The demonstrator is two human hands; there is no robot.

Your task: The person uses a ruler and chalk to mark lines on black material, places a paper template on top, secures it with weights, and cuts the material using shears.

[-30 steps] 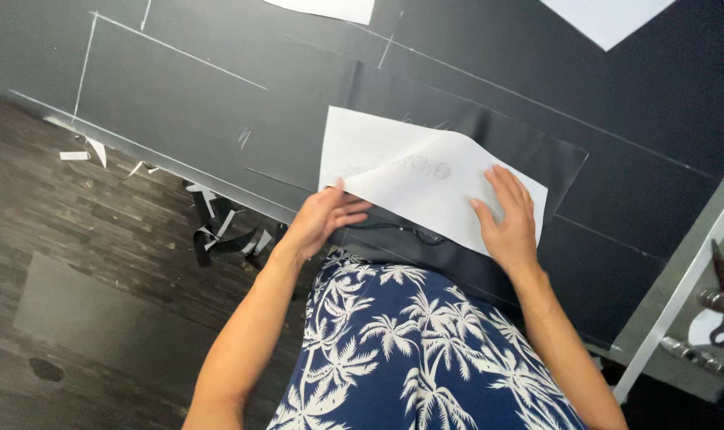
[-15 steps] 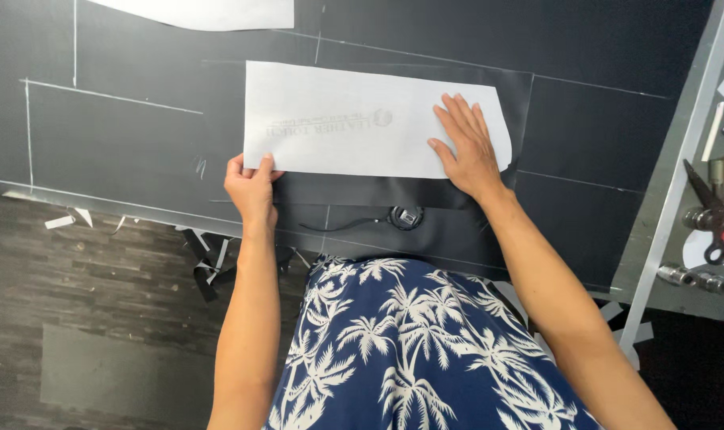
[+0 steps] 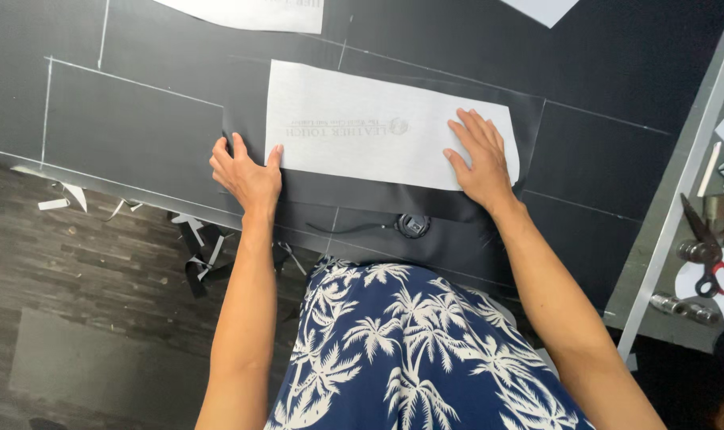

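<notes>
White paper template [image 3: 362, 131] flat on matte black leather sheet [image 3: 394, 203], under open-palmed left hand [image 3: 246, 175] and right hand [image 3: 477, 159], no grip.

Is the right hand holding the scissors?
No, the right hand lies flat, fingers spread, on the white paper sheet, while the red-handled scissors lie apart on the shelf at the right edge.

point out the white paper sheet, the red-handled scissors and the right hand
white paper sheet [image 3: 354, 147]: head view, bare middle of the sheet
red-handled scissors [image 3: 703, 239]: head view, blade near the pivot
right hand [image 3: 480, 155]: head view, back of the hand
</notes>
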